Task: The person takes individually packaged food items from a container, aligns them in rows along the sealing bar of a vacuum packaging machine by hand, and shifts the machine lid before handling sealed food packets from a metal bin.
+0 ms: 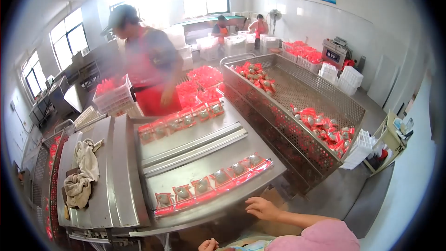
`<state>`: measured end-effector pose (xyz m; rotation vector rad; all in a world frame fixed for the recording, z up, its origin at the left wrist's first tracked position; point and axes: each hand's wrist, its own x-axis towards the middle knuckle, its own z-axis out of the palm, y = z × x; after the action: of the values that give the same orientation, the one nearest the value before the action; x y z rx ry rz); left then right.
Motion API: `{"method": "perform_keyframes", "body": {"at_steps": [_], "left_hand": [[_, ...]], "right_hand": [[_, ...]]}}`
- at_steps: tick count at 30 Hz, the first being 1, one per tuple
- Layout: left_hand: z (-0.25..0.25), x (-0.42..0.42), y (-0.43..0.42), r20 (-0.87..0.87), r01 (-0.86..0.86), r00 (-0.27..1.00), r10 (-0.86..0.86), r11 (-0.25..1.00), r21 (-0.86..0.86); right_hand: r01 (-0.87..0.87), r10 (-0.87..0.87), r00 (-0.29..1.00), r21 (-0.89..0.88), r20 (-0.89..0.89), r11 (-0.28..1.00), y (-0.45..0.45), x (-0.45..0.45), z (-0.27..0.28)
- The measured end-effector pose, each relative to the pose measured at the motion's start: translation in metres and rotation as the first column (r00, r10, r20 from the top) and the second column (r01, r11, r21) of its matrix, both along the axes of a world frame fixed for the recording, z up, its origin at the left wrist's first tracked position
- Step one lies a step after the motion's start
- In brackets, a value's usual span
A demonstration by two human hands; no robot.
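Note:
My right hand [263,208] is held off the near right corner of the steel table [260,135], fingers spread and holding nothing. Low at the bottom edge, my left hand [208,245] has its fingers curled in; whether anything is inside is hidden. A near row of red-edged clear packets [202,186], each with a round greyish item, lies along the table's front. Across the table, beyond a metal bar [195,148], runs a second row of similar packets [188,120]. A co-worker in a red apron stands behind that row.
To the right stands a perforated metal bin [278,107] with filled red packets [325,130]. Crumpled cloths [79,188] lie on the metal cover at left. White crates [114,97] of red packets stand near the co-worker [148,60]. Two more people sit farther back.

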<state>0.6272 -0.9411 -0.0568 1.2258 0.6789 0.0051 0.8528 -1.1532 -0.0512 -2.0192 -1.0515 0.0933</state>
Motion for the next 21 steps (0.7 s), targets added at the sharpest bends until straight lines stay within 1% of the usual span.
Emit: {"method": "perform_keyframes", "body": {"at_steps": [3,6,9,10,11,12,13,14,15,18,20,21], "left_hand": [[-0.005,0.003,-0.008,0.037,-0.032,0.999,0.033,0.999,-0.042],[0.006,0.013,-0.017,-0.013,-0.012,1.000,0.011,0.999,-0.050],[0.025,0.023,-0.023,-0.015,0.062,0.998,-0.064,0.992,-0.108],[0.014,0.023,-0.024,0.096,0.138,0.984,-0.147,0.986,0.097],[-0.007,0.022,-0.024,0.190,0.183,0.950,-0.247,0.935,0.303],[-0.006,0.026,-0.027,0.259,0.194,0.897,-0.359,0.845,0.498],[-0.003,0.029,-0.029,0.179,0.212,0.943,-0.280,0.921,0.328],[0.002,0.033,-0.030,0.078,0.204,0.973,-0.217,0.968,0.149],[0.012,0.039,-0.033,-0.038,0.170,0.985,-0.171,0.985,-0.032],[0.017,0.053,-0.049,0.020,0.162,0.986,-0.163,0.987,0.023],[-0.004,0.057,-0.052,-0.016,0.172,0.985,-0.172,0.985,0.004],[-0.006,0.060,-0.056,-0.020,0.170,0.985,-0.170,0.985,-0.012]], "right_hand": [[-0.014,0.014,1.000,0.021,0.002,1.000,-0.008,-0.003,-0.005],[0.028,-0.025,0.998,-0.044,0.064,0.999,-0.026,-0.005,0.001],[0.159,-0.160,0.987,-0.039,-0.009,0.986,-0.050,-0.012,-0.009],[0.182,-0.183,0.983,-0.038,-0.027,0.982,-0.058,-0.015,-0.012],[0.205,-0.207,0.977,-0.039,-0.045,0.978,-0.065,-0.017,-0.014],[0.229,-0.231,0.971,-0.040,-0.063,0.973,-0.071,-0.019,-0.016],[0.243,-0.245,0.967,-0.040,-0.070,0.969,-0.076,-0.021,-0.015],[0.258,-0.260,0.962,-0.040,-0.076,0.965,-0.081,-0.025,-0.013],[0.274,-0.277,0.957,-0.041,-0.084,0.961,-0.086,-0.030,-0.010],[0.371,-0.366,0.903,-0.020,-0.224,0.928,-0.088,-0.050,-0.011],[0.437,-0.412,0.820,-0.029,-0.398,0.899,-0.084,-0.065,-0.023],[0.468,-0.425,0.767,-0.035,-0.480,0.883,-0.081,-0.073,-0.031]]}}
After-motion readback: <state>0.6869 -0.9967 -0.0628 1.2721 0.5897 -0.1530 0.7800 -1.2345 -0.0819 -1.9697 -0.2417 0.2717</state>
